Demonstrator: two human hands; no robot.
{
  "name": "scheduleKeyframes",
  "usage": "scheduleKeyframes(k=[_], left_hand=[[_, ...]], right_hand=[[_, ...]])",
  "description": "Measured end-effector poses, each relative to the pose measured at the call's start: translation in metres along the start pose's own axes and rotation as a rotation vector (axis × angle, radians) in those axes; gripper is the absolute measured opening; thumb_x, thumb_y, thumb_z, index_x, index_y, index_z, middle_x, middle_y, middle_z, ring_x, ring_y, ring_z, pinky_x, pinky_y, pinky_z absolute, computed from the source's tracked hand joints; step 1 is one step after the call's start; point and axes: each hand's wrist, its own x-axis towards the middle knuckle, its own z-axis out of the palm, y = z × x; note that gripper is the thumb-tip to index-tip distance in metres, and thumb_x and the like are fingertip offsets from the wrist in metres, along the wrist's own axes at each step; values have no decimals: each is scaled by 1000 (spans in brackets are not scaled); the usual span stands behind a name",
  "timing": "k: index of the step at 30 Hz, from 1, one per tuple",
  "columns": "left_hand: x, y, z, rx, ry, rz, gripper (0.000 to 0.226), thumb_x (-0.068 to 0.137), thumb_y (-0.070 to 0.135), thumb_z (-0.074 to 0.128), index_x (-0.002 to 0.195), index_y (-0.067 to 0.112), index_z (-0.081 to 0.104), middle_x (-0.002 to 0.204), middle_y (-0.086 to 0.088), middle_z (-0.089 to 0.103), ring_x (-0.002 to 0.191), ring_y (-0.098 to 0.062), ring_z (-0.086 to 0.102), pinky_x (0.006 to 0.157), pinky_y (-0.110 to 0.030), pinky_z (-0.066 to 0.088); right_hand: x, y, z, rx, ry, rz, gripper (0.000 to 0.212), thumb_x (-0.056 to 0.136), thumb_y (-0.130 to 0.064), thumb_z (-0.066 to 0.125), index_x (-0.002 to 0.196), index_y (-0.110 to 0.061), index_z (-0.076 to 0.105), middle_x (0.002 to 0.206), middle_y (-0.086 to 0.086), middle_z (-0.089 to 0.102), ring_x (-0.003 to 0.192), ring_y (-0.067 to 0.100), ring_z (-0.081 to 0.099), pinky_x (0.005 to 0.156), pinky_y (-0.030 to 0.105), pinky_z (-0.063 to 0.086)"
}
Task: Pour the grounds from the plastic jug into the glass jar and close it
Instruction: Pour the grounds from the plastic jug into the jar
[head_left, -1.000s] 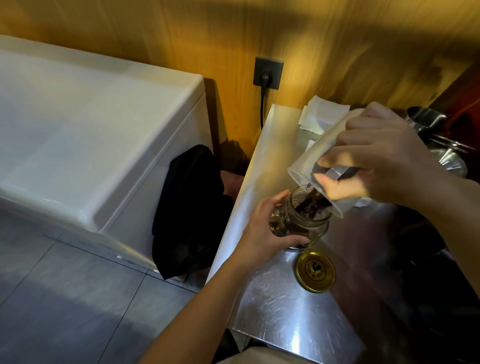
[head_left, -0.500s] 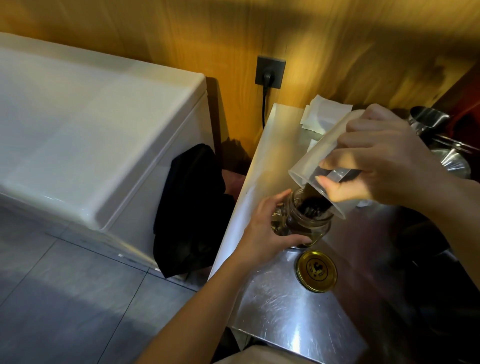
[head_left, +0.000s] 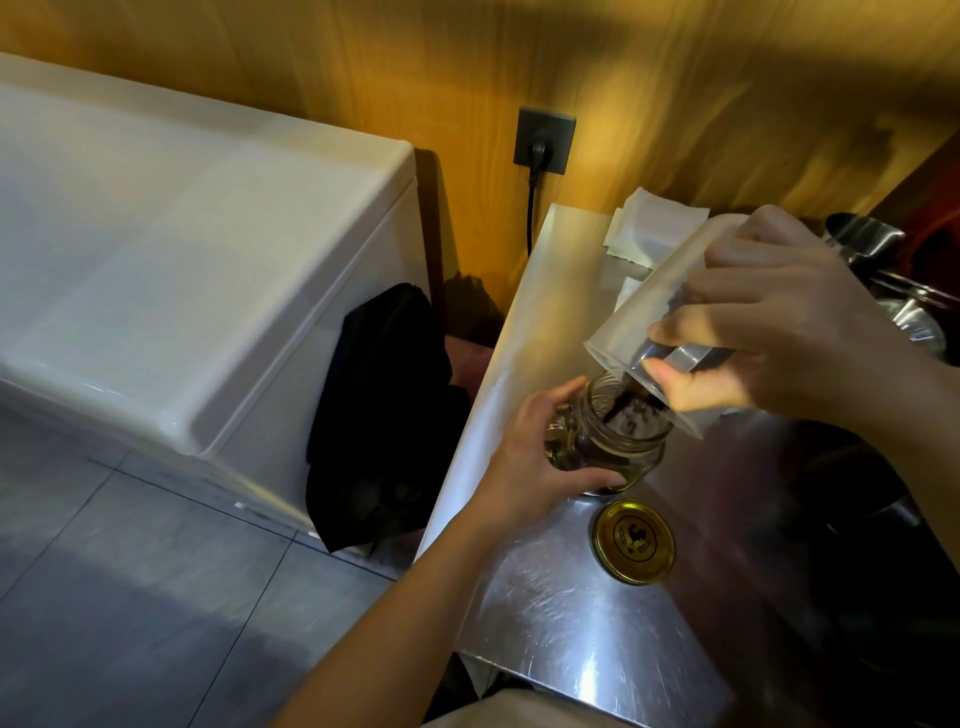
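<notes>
A clear glass jar (head_left: 621, 441) stands on the steel counter (head_left: 566, 618), tilted slightly, with dark grounds inside. My left hand (head_left: 530, 457) wraps around its left side. My right hand (head_left: 769, 322) grips the translucent plastic jug (head_left: 649, 306) by its handle, tipped steeply with its rim over the jar's mouth. Dark grounds (head_left: 626, 410) fall from the rim into the jar. The jar's gold lid (head_left: 634, 543) lies flat on the counter just in front of the jar.
White paper napkins (head_left: 644, 228) lie at the counter's far end. Metal pots (head_left: 862, 244) stand at the far right. A white chest appliance (head_left: 182, 270) sits left, with a black cloth (head_left: 379, 415) hanging in the gap. A plugged wall socket (head_left: 543, 140) is behind.
The jug has tipped a little further and more grounds have dropped into the jar. Both hands keep their grips.
</notes>
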Motion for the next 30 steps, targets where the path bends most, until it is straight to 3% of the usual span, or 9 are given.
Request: scheduleKeyframes(k=[8, 14, 18, 23, 30], left_hand=[[-1, 4, -1, -3, 7, -1, 81, 61, 44, 82, 119, 67, 30, 126, 13, 42, 123, -5, 40, 105, -39, 39], [-2, 5, 0, -8, -3, -8, 81, 63, 42, 82, 123, 60, 30, 128, 11, 41, 123, -7, 39, 106, -38, 39], [-2, 3, 1, -14, -3, -2, 81, 63, 41, 81, 127, 53, 32, 127, 12, 41, 122, -7, 40, 105, -36, 40], [-2, 2, 1, -10, 17, 11, 82, 63, 39, 83, 121, 62, 31, 124, 17, 42, 122, -6, 42, 104, -38, 41], [-3, 0, 4, -3, 55, 25, 82, 63, 41, 83, 127, 53, 34, 122, 14, 43, 120, -6, 42, 101, -35, 41]], right_hand=[[-1, -3, -1, 53, -6, -16, 15, 73, -15, 73, 67, -2, 69, 55, 11, 58, 52, 27, 51, 61, 36, 28], [0, -3, -1, 25, -8, -24, 12, 71, -10, 76, 67, -2, 68, 55, 12, 59, 51, 27, 50, 61, 37, 29], [3, -3, -1, -14, -21, -30, 17, 60, 3, 83, 70, -1, 69, 56, 14, 60, 51, 27, 51, 59, 39, 31], [4, -4, 1, -45, -14, -43, 13, 70, -9, 79, 74, -2, 70, 58, 13, 61, 52, 26, 52, 58, 38, 34], [7, -6, 0, -61, -19, -43, 16, 62, -1, 83, 70, -1, 69, 54, 13, 58, 49, 27, 51, 57, 38, 38]])
